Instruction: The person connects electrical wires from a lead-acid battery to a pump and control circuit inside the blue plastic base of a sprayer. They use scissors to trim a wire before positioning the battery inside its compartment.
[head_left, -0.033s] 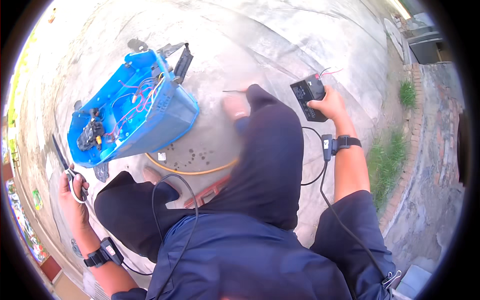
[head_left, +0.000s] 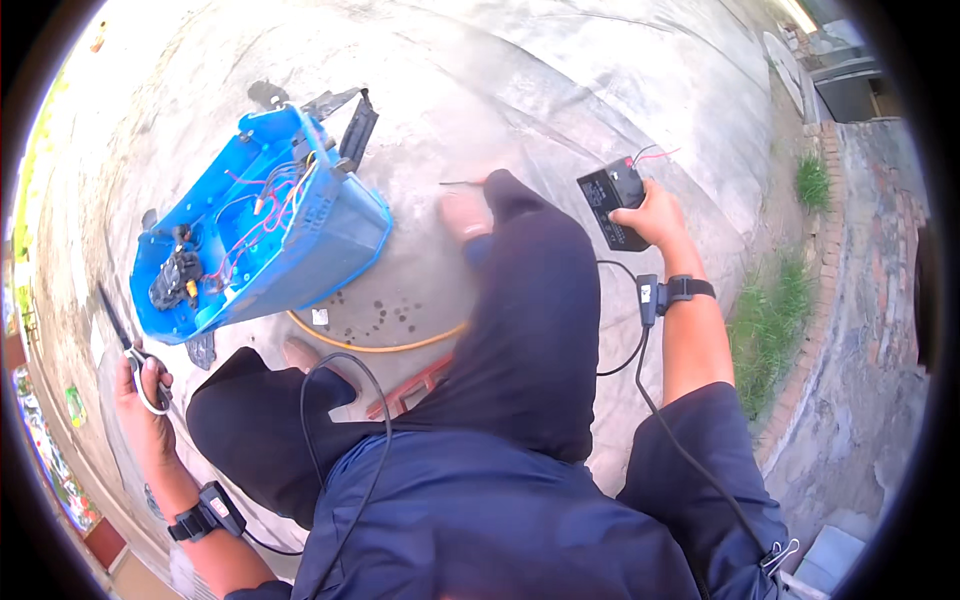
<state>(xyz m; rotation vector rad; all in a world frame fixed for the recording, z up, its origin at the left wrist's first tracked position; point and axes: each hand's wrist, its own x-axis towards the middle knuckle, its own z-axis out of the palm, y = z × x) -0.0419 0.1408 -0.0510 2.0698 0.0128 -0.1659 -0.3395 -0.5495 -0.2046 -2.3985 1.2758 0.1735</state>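
My left hand (head_left: 146, 415) is closed round the handles of a pair of scissors (head_left: 115, 318), whose dark blades point up and away from me. Out to the right, my right hand (head_left: 657, 213) grips a black box-shaped battery (head_left: 599, 196) with the thumb across its face. Thin red and dark wires stick out from the battery's far end. Between my hands, nearer the left one, a blue plastic shell (head_left: 335, 247) lies on the ground, apart from the scissors. Inside it are loose coloured wires (head_left: 262, 212) and a dark motor-like part (head_left: 178, 280).
A yellow hose or cable (head_left: 385, 348) curves along the ground between my feet. Beneath me is a red frame (head_left: 412, 388). Black cables (head_left: 668, 425) run from my wrist straps along my body. Grass (head_left: 775, 325) and a brick edge lie to the right.
The view has shifted very slightly, so the blue shell and both hands sit a little further left. Both holds are the same.
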